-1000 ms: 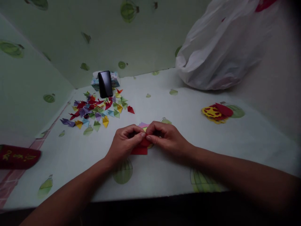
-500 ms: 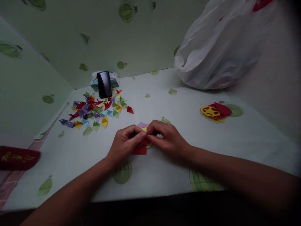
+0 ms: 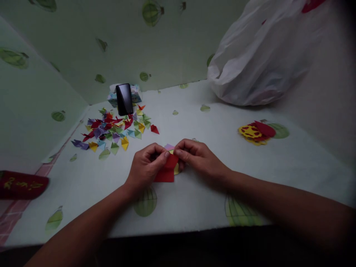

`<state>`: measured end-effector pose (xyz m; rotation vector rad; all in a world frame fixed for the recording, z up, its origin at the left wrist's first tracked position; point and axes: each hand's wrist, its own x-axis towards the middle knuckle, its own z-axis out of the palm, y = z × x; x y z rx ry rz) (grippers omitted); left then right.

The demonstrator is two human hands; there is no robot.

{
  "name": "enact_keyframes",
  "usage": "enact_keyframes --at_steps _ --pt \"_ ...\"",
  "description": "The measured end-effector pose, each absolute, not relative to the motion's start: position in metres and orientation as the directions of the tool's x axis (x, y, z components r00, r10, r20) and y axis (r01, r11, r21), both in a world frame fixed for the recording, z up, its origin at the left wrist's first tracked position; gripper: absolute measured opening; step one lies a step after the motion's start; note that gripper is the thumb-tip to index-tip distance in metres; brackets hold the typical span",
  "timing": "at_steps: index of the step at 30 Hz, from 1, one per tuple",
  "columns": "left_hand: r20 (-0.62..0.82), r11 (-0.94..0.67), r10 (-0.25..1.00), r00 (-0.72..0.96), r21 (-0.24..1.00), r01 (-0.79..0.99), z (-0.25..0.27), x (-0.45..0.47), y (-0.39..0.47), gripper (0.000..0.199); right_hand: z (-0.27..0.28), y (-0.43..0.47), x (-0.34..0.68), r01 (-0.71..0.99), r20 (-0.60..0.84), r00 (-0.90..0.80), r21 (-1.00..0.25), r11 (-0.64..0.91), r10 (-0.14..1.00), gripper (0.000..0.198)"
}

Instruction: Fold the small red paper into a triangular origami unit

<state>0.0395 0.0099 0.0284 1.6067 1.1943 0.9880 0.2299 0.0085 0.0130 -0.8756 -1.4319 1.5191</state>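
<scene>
A small red sheet of paper [image 3: 167, 171] is pinched at its upper edge between my two hands, low over the table. My left hand [image 3: 147, 161] has thumb and fingers closed on its upper left part. At the upper right corner, the thumb and fingertips of my right hand [image 3: 196, 155] are pressed together on it. Behind the sheet, yellow paper [image 3: 176, 169] and a bit of purple paper [image 3: 168, 147] show in part; my hands hide the rest.
Many-coloured folded paper pieces [image 3: 114, 129] lie heaped at the left, before a phone [image 3: 124, 99] leaning on a tissue box [image 3: 136, 93]. Yellow and red paper cut-outs [image 3: 254, 132] lie right, below a white plastic bag [image 3: 250, 66]. A red object with yellow characters [image 3: 22, 185] sits far left.
My hands have moved slightly apart at the fingertips, and more of the red paper now shows between them. The whole view has shifted a little.
</scene>
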Motion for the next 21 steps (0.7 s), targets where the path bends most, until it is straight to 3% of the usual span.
enact_keyframes --at_steps 4,11,21 --pt "0.113 -0.168 0.973 0.203 0.946 0.277 0.0283 0.0406 0.0097 0.019 0.013 0.0076 0.2294 -0.109 0.003 -0.453 -0.993 -0.052 0.891 0.03" --pt "0.11 -0.175 0.967 0.23 0.944 0.28 0.0258 0.0421 0.0079 0.019 0.0098 0.0071 0.2271 -0.056 -0.046 -0.474 -0.995 -0.083 0.879 0.025" --pt "0.023 -0.062 0.976 0.217 0.983 0.173 0.0237 0.0396 0.0123 0.023 0.012 0.0051 0.2284 -0.047 -0.084 -0.452 -0.992 -0.118 0.888 0.026"
